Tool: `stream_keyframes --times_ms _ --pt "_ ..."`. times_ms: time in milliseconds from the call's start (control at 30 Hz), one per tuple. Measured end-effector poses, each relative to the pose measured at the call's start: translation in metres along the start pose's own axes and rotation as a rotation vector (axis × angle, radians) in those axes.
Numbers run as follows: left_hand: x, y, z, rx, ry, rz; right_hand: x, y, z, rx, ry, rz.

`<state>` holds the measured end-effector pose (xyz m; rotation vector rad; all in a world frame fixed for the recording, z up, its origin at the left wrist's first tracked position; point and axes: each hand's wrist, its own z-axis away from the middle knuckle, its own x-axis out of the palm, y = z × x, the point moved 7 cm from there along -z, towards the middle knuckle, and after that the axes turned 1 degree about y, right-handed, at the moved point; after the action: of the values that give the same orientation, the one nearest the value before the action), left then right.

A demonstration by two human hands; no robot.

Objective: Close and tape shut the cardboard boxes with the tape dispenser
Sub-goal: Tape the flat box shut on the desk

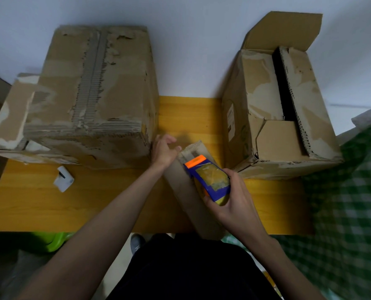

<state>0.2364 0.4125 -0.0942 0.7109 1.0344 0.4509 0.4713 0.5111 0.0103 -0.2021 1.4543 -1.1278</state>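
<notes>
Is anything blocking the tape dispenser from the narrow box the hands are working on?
Nothing visible. The right hand grips the tape dispenser against the narrow box; the left hand holds its far end.

Bare forearms and hands (230, 198), black trousers (191, 267), a grey shoe (137, 242).

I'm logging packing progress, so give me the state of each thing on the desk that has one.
Left box: flaps closed, top torn.
Right box: open, rear flap upright, gap between top flaps.
Small box: flat on desk, being taped.
Tape dispenser: gripped by right hand, pressed on small box.
Left hand: holds small box's far end.
</notes>
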Motion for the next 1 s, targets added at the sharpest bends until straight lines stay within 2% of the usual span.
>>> stream_keyframes --times_ms 167,600,833,1000 --pt "0.001 0.007 0.007 0.143 0.007 0.02 -0.001 0.002 -0.001 0.002 0.003 -0.004" --pt "0.007 0.004 0.007 0.203 -0.037 0.068 0.002 0.003 -0.01 0.021 0.001 -0.081" --pt "0.01 0.03 -0.032 0.224 -0.006 0.045 -0.004 -0.003 -0.04 0.024 0.045 -0.107" --pt "0.014 0.048 -0.043 0.348 -0.025 0.021 -0.007 0.002 -0.051 0.051 0.041 -0.184"
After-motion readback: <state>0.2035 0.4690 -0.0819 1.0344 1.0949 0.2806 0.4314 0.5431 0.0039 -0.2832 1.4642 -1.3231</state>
